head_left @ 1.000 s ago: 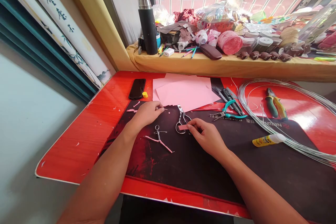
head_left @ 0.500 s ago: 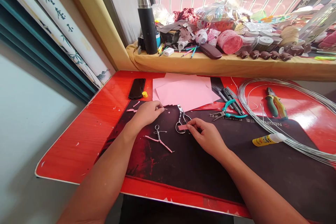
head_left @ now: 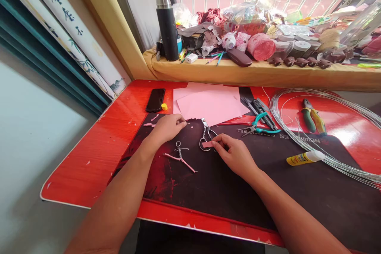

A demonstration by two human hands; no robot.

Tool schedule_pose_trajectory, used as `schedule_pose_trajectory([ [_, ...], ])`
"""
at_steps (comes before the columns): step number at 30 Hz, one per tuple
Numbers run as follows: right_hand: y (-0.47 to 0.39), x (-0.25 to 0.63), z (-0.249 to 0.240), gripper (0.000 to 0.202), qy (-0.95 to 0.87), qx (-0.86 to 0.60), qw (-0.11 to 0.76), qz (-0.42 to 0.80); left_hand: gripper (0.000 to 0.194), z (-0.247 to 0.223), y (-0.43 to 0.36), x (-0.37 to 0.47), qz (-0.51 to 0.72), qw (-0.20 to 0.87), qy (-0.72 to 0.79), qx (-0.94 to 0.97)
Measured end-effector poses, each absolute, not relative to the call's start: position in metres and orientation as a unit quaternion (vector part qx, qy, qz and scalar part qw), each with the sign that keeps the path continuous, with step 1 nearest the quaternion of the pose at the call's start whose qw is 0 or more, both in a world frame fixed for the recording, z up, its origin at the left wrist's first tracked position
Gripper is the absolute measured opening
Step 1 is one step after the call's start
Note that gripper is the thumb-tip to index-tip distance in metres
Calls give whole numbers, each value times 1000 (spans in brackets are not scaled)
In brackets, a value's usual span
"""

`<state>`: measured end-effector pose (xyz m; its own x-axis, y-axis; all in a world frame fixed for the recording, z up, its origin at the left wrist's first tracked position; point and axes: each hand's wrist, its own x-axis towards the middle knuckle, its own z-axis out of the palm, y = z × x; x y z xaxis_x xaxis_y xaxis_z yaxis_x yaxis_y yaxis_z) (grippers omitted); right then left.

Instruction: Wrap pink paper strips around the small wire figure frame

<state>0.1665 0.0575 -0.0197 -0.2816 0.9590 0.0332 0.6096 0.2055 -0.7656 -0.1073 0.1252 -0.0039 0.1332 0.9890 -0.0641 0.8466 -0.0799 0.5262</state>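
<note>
My right hand (head_left: 233,154) pinches a short pink paper strip (head_left: 206,144) between thumb and fingers. The strip is over the handle loops of the silver scissors (head_left: 204,131), which lie on the dark mat. Thumb and fingers of my left hand (head_left: 169,127) are pressed together just above the mat. A thin pale tip sticks out past them, too small to name. Below my left hand lies a wire figure (head_left: 179,152) with a looped head and a coiled body. Its two legs are wrapped in pink. Pink paper scraps (head_left: 149,124) lie left of that hand.
Pink paper sheets (head_left: 211,103) lie behind the scissors. To the right are teal pliers (head_left: 258,125), cutters (head_left: 262,109), a wire coil (head_left: 276,107), green-yellow pliers (head_left: 313,117) and a glue stick (head_left: 305,158). A phone (head_left: 155,100) and yellow cap (head_left: 164,106) lie at the left.
</note>
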Motion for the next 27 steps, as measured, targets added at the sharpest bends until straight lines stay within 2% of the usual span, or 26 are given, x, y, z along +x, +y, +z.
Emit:
schedule_pose_trajectory([
  [27,58,165,-17,24,-731,-542,256,328,15,-3,124,-107,154,229,643,714],
])
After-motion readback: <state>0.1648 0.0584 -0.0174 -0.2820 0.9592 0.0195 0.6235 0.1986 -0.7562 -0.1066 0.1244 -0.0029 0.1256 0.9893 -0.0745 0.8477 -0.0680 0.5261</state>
